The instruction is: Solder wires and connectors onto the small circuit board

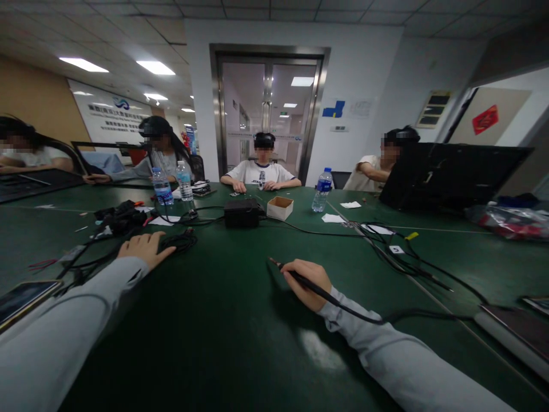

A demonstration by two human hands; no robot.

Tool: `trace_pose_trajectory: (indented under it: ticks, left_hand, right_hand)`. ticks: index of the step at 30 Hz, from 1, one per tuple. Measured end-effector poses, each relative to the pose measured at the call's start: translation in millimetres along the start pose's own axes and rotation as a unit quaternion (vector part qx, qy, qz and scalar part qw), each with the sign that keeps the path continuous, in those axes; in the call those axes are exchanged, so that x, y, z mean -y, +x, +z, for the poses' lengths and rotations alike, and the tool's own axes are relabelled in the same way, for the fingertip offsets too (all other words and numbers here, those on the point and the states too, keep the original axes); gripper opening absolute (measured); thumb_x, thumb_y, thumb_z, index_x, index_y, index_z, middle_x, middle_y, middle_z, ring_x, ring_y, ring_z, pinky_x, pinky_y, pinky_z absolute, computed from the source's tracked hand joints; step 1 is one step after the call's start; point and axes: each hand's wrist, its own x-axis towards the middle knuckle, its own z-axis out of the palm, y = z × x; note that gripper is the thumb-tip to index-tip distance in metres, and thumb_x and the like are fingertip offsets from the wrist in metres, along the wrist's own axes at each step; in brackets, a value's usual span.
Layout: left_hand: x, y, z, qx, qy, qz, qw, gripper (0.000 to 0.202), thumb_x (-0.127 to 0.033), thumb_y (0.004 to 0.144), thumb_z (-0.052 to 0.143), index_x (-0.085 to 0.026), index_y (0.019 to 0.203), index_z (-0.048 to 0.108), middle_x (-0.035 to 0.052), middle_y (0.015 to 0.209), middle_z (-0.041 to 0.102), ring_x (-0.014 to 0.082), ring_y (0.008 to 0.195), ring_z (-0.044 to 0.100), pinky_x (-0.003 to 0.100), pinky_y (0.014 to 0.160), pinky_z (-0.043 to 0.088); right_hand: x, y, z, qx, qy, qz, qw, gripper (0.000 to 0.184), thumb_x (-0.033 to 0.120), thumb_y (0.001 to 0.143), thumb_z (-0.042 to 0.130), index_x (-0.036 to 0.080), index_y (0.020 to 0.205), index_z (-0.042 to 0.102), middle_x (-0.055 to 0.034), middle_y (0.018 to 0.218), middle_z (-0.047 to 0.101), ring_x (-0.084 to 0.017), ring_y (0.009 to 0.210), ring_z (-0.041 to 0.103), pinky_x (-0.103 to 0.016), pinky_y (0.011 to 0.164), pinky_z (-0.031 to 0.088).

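My right hand [309, 280] is closed round a slim black soldering iron [302, 280] like a pen. Its tip points up and to the left, just over the green table, and its cord runs back along my forearm to the right. My left hand [143, 247] lies spread over the tabletop at the left, palm down, with its fingers apart. Beside its fingertips is a coil of black cable [182, 240]; whether the hand touches it I cannot tell.
Behind my left hand lies a heap of black gear [122, 217]. A black box [242, 213] and an open carton [280, 208] stand mid-table. Bottles [322, 191], tangled cables [398, 260], a phone [26, 300] and a monitor [446, 174] surround them. Several people sit around the table.
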Motion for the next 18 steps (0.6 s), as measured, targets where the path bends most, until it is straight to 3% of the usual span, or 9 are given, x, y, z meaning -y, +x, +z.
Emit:
trace_pose_trajectory:
  ticks: [3,6,9,14,18]
  left_hand:
    - [-30,25,5.2,0.005,0.021,0.002,1.0,0.076,-0.061,0.085,0.037,-0.008,0.139,0.04,0.0226,0.137,0.052,0.0375,0.128,0.045,0.046,0.105,0.035]
    - [-59,34,18.3,0.008,-0.002,-0.033,0.999,0.075,-0.059,0.086,0.036,-0.009,0.141,0.039,0.0257,0.139,0.049,0.0384,0.129,0.045,0.052,0.105,0.034]
    - [-86,28,30.6,0.001,-0.006,-0.052,0.999,0.066,-0.053,0.09,0.031,-0.014,0.141,0.041,0.0236,0.143,0.046,0.039,0.132,0.042,0.057,0.104,0.032]
    - [-132,-1,32.7,0.03,-0.008,0.067,0.997,0.062,-0.051,0.09,0.035,-0.018,0.143,0.038,0.019,0.147,0.041,0.0335,0.135,0.039,0.049,0.109,0.03]
    - [-162,-34,35.2,0.025,-0.062,0.179,0.982,0.061,-0.047,0.088,0.044,-0.018,0.141,0.04,0.0182,0.147,0.043,0.031,0.137,0.037,0.049,0.112,0.027]
  right_hand:
    - [-2,-1,1,-0.011,0.012,0.01,1.0,0.014,0.022,0.093,0.05,0.021,0.089,0.063,-0.0038,0.081,0.07,-0.015,0.071,0.067,-0.025,0.067,0.052]
    - [-5,-1,3,-0.039,0.02,0.036,0.998,0.013,0.022,0.092,0.052,0.022,0.088,0.064,-0.0032,0.082,0.071,-0.015,0.073,0.068,-0.026,0.068,0.053]
    - [-5,-1,4,-0.048,0.029,0.045,0.997,0.013,0.021,0.092,0.052,0.022,0.088,0.064,-0.0031,0.083,0.071,-0.015,0.075,0.068,-0.026,0.069,0.053]
    - [-2,0,4,-0.038,0.024,0.023,0.999,0.013,0.022,0.091,0.051,0.021,0.088,0.064,-0.0029,0.079,0.07,-0.015,0.071,0.067,-0.026,0.067,0.052]
    - [-1,0,3,-0.043,0.025,0.019,0.999,0.013,0.022,0.092,0.051,0.021,0.089,0.063,-0.0032,0.081,0.07,-0.015,0.072,0.067,-0.025,0.068,0.052]
